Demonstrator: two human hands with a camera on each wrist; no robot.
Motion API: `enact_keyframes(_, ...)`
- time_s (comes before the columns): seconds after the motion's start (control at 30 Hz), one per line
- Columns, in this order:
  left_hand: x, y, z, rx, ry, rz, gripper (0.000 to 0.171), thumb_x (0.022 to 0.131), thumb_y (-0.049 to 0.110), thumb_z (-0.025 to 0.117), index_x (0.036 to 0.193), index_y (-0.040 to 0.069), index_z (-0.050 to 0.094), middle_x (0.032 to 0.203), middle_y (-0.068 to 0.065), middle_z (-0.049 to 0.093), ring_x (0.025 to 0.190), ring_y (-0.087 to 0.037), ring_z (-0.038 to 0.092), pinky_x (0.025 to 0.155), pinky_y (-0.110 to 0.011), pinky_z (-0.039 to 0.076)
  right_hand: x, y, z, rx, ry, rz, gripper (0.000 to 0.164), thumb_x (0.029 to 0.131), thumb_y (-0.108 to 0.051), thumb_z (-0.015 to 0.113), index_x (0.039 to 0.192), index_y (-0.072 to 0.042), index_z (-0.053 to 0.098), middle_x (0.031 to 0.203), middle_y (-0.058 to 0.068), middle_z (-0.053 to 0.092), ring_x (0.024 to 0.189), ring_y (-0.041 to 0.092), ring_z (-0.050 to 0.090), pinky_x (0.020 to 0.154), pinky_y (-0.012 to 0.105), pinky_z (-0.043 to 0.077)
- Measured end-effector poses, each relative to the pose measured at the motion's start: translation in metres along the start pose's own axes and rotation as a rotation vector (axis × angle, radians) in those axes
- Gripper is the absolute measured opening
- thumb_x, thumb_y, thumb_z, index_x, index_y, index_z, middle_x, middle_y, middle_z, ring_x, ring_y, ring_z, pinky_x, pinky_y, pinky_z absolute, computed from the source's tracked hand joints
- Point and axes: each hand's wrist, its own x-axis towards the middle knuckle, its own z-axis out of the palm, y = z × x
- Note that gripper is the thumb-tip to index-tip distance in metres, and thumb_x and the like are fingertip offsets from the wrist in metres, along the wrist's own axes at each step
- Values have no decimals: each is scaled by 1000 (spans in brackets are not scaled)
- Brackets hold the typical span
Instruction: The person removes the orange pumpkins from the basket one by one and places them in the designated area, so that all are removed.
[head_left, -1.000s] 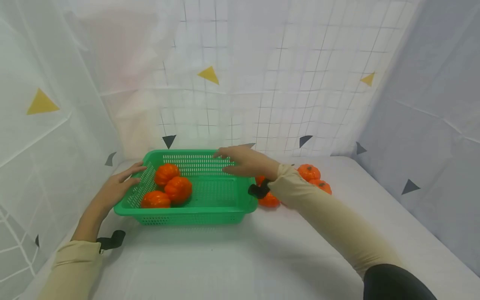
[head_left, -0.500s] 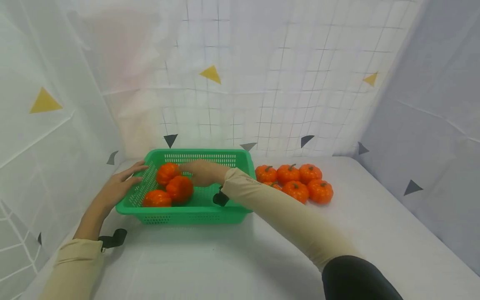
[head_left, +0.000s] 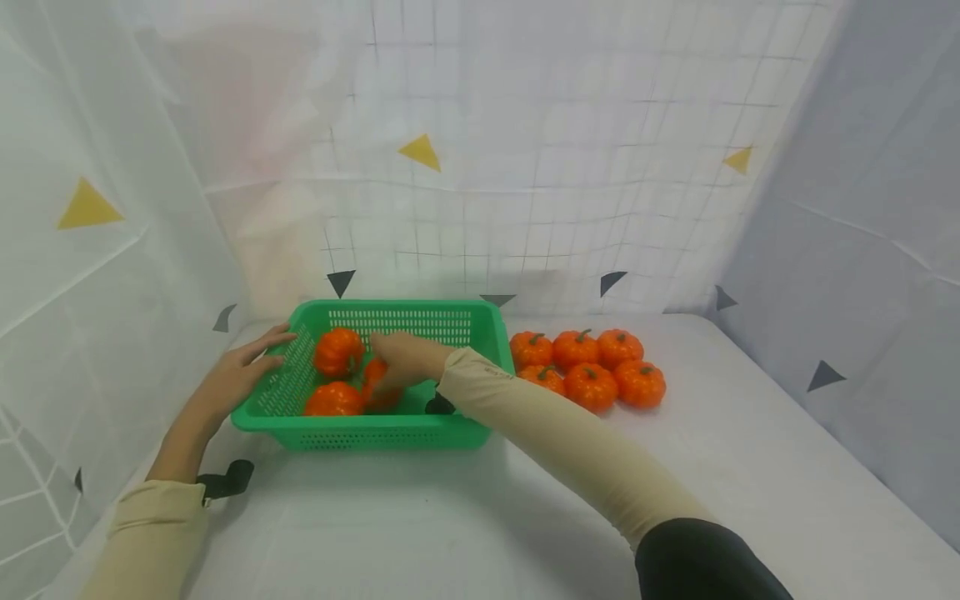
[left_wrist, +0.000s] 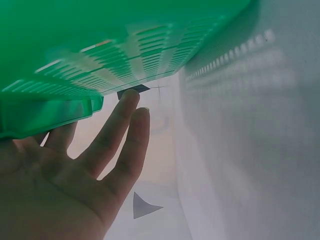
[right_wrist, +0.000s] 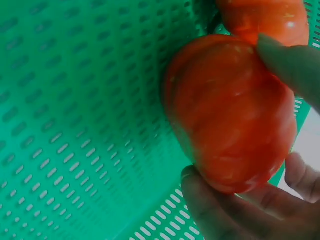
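Note:
A green slotted plastic basket (head_left: 375, 423) stands on the table with three small orange pumpkins in it. My right hand (head_left: 408, 358) reaches inside and grips one pumpkin (right_wrist: 230, 115), thumb on one side and fingers curled along the other. A second pumpkin (head_left: 339, 352) sits at the back left of the basket, a third (head_left: 335, 400) at the front left. My left hand (head_left: 236, 379) rests at the basket's left rim; in the left wrist view its fingers (left_wrist: 132, 140) reach out fairly straight beside the green wall.
Right of the basket, several orange pumpkins (head_left: 591, 387) stand close together in two rows on the white table (head_left: 450, 517). White sheeting (head_left: 480, 150) rises behind the table and along both sides.
My right hand moved left and down into the basket and took hold of a pumpkin, which shifted slightly right. The front-left pumpkin also shifted right. My left hand stayed at the rim.

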Motion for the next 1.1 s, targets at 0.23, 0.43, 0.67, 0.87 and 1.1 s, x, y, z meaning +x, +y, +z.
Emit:
enact_keyframes(0.23, 0, -3, 0, -5, 9, 4, 51, 110, 26, 50, 157, 7, 46, 170, -11, 24, 153, -51, 11, 106, -85, 12, 1, 6, 4, -6, -19, -26, 61, 88, -25, 82, 140, -7, 54, 118, 4, 68, 96, 15, 61, 82, 23, 50)
enact_keyframes(0.43, -1, -2, -1, -11, 10, 14, 50, 110, 24, 50, 156, 5, 46, 170, -12, 24, 153, -51, 10, 106, -85, 11, -1, 7, 4, 9, -97, -34, 66, 89, -22, 82, 146, -12, 51, 113, -1, 65, 96, 16, 58, 81, 26, 50)
enact_keyframes(0.67, -2, -4, -2, -7, 11, 9, 50, 110, 24, 50, 156, 4, 46, 170, -13, 23, 153, -52, 11, 107, -85, 11, 3, 19, 10, 75, -68, -10, 70, 83, -25, 87, 143, -12, 54, 117, -3, 65, 101, 16, 59, 86, 28, 51)
enact_keyframes(0.87, -3, -6, -1, -8, 9, -3, 51, 110, 24, 50, 157, 5, 45, 170, -13, 23, 153, -51, 11, 108, -83, 12, 0, 24, 9, 154, -24, 24, 63, 82, -27, 88, 133, -10, 55, 109, -1, 64, 96, 18, 60, 78, 28, 54)
enact_keyframes(1.1, -4, -2, -3, -9, 12, 6, 51, 110, 25, 49, 156, 5, 46, 170, -13, 23, 153, -51, 10, 106, -85, 11, -6, 25, 4, 219, 79, 36, 67, 79, -25, 89, 134, -10, 54, 109, 1, 64, 93, 19, 61, 75, 28, 55)
